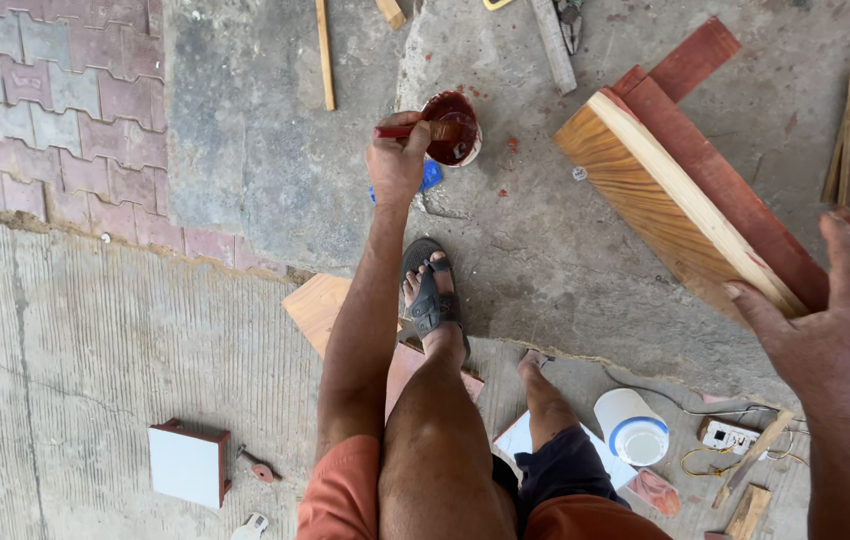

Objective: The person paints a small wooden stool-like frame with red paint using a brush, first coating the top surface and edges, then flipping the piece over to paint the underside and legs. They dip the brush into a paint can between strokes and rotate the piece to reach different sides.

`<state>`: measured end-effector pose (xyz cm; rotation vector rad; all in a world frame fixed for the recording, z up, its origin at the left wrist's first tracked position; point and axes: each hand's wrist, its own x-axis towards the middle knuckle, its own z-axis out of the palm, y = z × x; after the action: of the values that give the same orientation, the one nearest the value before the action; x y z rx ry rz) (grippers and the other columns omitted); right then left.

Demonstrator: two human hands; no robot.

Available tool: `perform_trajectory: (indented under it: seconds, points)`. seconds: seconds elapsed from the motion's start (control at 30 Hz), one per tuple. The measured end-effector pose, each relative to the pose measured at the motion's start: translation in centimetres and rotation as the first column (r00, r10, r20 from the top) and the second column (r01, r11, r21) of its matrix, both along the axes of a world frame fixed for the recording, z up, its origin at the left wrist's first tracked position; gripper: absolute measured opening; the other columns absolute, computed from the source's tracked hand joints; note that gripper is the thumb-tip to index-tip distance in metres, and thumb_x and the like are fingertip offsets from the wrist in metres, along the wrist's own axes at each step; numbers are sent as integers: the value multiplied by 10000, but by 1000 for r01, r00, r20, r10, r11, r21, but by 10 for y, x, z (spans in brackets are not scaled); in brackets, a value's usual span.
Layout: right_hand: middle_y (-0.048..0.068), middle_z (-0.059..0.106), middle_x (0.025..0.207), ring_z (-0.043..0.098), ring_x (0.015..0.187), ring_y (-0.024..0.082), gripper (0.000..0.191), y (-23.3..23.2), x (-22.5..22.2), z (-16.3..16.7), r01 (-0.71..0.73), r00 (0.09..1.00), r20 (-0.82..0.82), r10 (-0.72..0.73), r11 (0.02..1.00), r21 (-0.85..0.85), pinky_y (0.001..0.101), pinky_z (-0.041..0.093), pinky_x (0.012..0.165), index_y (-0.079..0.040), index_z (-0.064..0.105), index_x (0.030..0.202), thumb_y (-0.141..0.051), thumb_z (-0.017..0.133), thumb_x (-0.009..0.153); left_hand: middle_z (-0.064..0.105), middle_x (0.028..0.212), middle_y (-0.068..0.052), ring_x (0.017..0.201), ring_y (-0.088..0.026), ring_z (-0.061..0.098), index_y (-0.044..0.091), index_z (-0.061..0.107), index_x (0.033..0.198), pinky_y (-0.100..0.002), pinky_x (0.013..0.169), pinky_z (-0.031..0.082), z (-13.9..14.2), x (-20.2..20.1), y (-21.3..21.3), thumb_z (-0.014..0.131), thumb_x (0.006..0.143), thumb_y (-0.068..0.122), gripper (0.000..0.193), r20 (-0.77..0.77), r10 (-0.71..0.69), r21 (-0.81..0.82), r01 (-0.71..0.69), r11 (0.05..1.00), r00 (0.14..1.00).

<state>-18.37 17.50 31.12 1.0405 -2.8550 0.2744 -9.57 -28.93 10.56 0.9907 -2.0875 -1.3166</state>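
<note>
Fingers of my left hand pinch a brush, handle level, bristles dipped in the paint cup rightward. Right hand, fingers spread flat, steadies the slanted board.

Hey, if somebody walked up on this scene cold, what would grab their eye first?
Probably the left hand stretched out over the concrete floor, dipping a brush into a small can of dark red paint. Next, at the right, the right hand steadies a wooden board, partly painted red and partly bare grain. A sandalled foot sits in the middle.
</note>
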Motion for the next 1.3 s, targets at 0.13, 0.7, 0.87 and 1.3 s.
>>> perform_trajectory:
  seconds: [0.13, 0.7, 0.87, 1.3]
  points:
    - [340, 628, 1327, 669, 1186, 400, 864, 7, 8, -20, 219, 935, 313, -165, 965, -146, 471, 577, 1033, 109, 467, 1511, -240, 929, 869, 735, 1010, -99, 891, -178, 728, 1, 738, 1044, -293, 800, 593, -2, 9, -8, 766, 941, 134, 170, -222, 14, -54, -27, 998, 975]
    - [102, 619, 1397, 558, 1325, 275, 348, 5, 5, 0, 99, 990, -87, -109, 989, -109, 423, 411, 1206, -46, 635, 1366, -147, 774, 1064, 732, 933, -105, 763, -161, 701, -12, 698, 1048, -243, 672, 566, 14, 19, -17, 699, 984, 73, 106, -379, 142, 345, -3, 939, 914]
    - [64, 639, 1386, 535, 1387, 262, 324, 18, 18, -4, 177, 967, -169, -189, 981, -83, 474, 354, 1240, -93, 675, 1354, -179, 753, 1052, 752, 882, -107, 700, -162, 691, 32, 677, 1035, -241, 565, 563, 51, 29, -28, 662, 1012, 146, 118, -328, 437, 812, 14, 583, 838]
    - [219, 475, 1570, 443, 1475, 402, 594, 76, 47, -34, 310, 942, 69, -328, 775, -551, 540, 369, 1259, -13, 533, 1511, -185, 779, 998, 736, 1010, -135, 859, -206, 723, 53, 637, 1072, -280, 719, 615, 323, -3, 78, 707, 962, 41, 131, -577, -73, 594, 479, 646, 813]
